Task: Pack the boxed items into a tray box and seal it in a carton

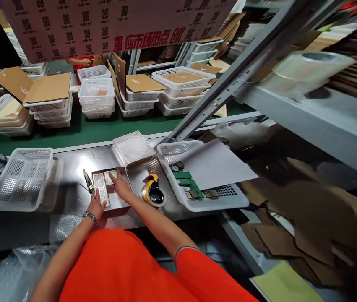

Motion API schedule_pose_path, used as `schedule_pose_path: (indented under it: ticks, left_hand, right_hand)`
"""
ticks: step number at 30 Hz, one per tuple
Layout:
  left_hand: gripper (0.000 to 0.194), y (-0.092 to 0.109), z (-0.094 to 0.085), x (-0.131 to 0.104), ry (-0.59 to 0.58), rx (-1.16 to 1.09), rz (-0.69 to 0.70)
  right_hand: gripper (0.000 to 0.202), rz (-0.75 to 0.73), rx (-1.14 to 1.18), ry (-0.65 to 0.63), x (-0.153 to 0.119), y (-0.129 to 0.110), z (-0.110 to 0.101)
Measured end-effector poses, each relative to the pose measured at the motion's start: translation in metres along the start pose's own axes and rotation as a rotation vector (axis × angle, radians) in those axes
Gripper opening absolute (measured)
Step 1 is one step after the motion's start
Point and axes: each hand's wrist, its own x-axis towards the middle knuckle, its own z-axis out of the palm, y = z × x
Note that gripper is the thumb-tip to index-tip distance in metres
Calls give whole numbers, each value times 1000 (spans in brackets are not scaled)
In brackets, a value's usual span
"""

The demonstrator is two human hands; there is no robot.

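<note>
An open shallow box [120,201] with a dark reddish wall lies on the metal bench before me. Inside it, on the left, is a long clear-wrapped packet [100,187] with rows of small pale shapes. My left hand [95,206] grips the box's near left side, its thumb over the packet's near end. A small pale packet [110,177] lies in the far part of the box, between the fingers of my right hand [121,187]. Just left of the box is a utility knife [87,181]. On the right stands a yellow-and-black tape dispenser [153,191].
Behind the box rests its open lid [134,147]. A white basket [191,205] on the right holds green boards, small chips and a white sheet [214,163]. Another white basket [21,180] stands left. Stacked baskets [96,96] line the green surface [84,132]. A metal post [216,92] slants at right.
</note>
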Motion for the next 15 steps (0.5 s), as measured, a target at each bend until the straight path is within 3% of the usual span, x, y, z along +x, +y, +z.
schedule_pose_path:
  ticks: [11, 13, 15]
  left_hand:
    - [98, 3, -7, -5, 25, -76, 59]
    - [89, -8, -18, -23, 125, -107, 121]
    - [78, -32, -34, -53, 292, -79, 142]
  right_hand:
    - [106, -53, 11, 5, 0, 14, 5]
    - [107, -93, 18, 8, 0, 25, 9]
    - [109, -135, 23, 22, 1, 35, 14]
